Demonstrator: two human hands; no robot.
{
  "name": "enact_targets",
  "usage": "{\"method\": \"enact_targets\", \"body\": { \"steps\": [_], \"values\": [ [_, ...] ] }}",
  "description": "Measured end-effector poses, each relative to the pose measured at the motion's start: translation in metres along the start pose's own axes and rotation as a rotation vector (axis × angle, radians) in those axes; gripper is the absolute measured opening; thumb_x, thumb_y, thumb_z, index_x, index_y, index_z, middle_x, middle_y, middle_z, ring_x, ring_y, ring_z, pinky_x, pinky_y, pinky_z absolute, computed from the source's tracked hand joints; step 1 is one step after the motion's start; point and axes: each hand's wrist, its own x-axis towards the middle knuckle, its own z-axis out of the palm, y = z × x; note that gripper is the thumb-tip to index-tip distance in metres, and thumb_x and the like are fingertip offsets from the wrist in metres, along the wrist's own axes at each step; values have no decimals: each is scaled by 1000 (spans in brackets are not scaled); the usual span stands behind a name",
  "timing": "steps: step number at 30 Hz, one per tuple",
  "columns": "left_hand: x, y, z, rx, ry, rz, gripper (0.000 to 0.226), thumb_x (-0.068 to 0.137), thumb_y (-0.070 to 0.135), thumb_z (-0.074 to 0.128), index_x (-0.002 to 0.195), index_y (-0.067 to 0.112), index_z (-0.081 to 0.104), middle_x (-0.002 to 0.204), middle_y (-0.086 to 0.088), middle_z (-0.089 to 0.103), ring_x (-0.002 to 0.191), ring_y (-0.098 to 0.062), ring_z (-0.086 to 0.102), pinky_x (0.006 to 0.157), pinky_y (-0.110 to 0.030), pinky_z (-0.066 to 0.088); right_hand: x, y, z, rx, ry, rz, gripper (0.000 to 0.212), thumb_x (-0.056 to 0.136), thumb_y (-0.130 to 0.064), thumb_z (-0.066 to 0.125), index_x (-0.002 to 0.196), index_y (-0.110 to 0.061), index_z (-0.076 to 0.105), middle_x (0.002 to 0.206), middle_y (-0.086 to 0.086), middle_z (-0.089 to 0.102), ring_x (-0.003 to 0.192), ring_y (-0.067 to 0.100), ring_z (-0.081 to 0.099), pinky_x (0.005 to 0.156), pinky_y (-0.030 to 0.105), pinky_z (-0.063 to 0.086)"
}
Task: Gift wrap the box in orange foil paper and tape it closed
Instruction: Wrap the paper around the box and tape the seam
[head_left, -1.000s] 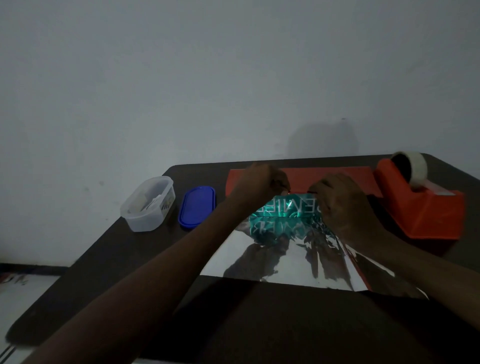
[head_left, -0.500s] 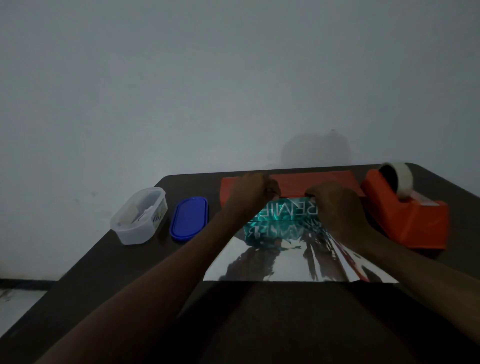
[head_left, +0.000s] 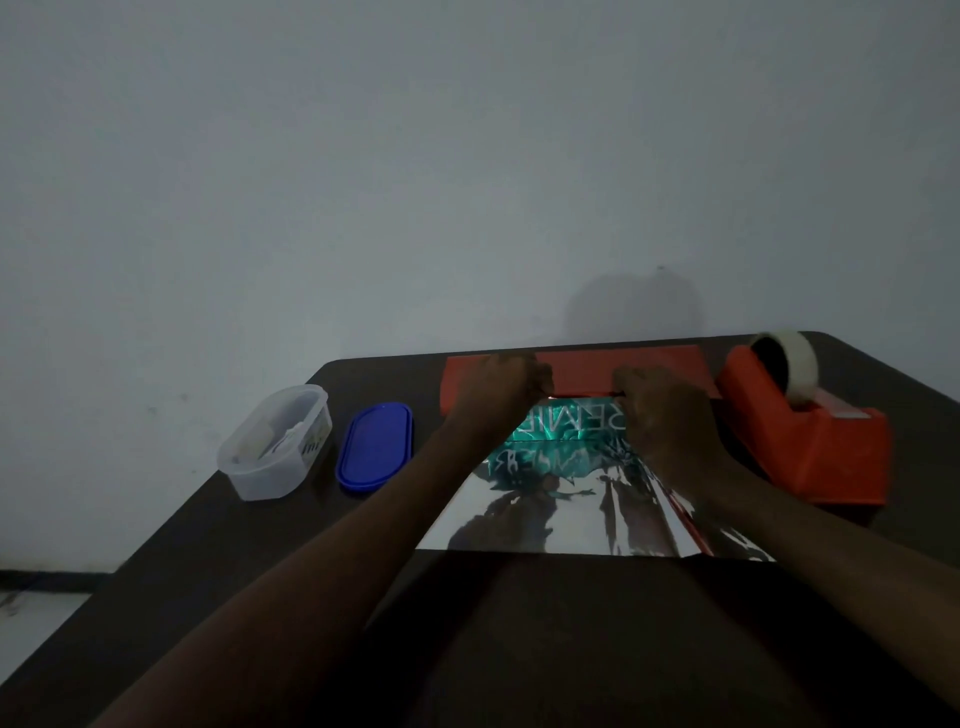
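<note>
On the dark table (head_left: 571, 649) the orange foil paper (head_left: 623, 366) lies silver side up, its far part folded over the teal box (head_left: 566, 428); the left hand (head_left: 498, 387) and right hand (head_left: 660, 410) each curl their grip onto the folded edge above the box; an orange tape dispenser (head_left: 810, 441) stands just right; a blue lid (head_left: 375, 447) and a clear tub (head_left: 278, 441) sit left.

Both hands (head_left: 498, 384) (head_left: 660, 410) reach forward, fingers curled.
</note>
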Motion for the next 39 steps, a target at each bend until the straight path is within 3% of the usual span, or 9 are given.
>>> {"method": "enact_targets", "body": {
  "steps": [6,9,15,19,23,27,34,39],
  "values": [
    [5,-1,-1,-72,-56,-73,12,83,11,70,91,18,76,95,2,72,83,-12,65,58,-16,31,3,-4,-1,-27,82,-32,30,67,19,63,67,-10,56,61,4,55,61,14,40,56,24,27],
    [10,-1,-2,-118,-61,-109,13,86,13,68,95,17,77,97,1,75,86,-15,68,61,-16,34,4,-1,3,-94,73,-30,29,63,16,65,68,-11,58,66,5,59,66,20,45,63,26,26],
    [13,3,-5,-84,-80,-123,15,89,12,64,95,18,76,94,3,75,85,-12,69,52,-3,28,-2,2,6,-52,76,-46,8,85,-12,67,79,-9,62,79,6,60,80,23,52,66,33,43],
    [13,4,-5,-76,-89,-113,19,88,9,63,96,19,77,96,1,75,83,-13,69,55,-12,34,4,1,6,-30,88,11,12,83,-3,68,74,-7,62,76,8,59,76,24,50,60,28,33],
    [13,3,-3,-67,-99,-99,17,90,9,62,96,17,76,99,3,74,82,-7,65,51,-3,32,10,-6,8,-20,86,101,32,62,16,68,64,-11,52,68,6,53,69,22,45,55,27,26],
    [9,1,1,-69,-43,-145,18,87,8,64,94,18,77,97,3,73,86,-11,66,52,-1,31,10,-3,8,41,91,107,39,61,17,66,63,-16,45,68,2,46,69,21,43,52,22,17],
    [-6,-17,6,-16,46,-181,13,79,12,73,85,23,76,88,3,70,81,-16,66,65,-23,39,15,11,12,168,110,115,39,61,10,67,57,-16,38,62,3,46,65,27,45,55,40,40],
    [-4,-13,2,67,43,-209,11,80,13,72,88,19,74,90,0,71,85,-19,65,71,-29,48,14,13,13,224,125,147,36,65,8,66,55,-19,44,61,-1,49,68,23,49,57,37,43]
  ]
}}
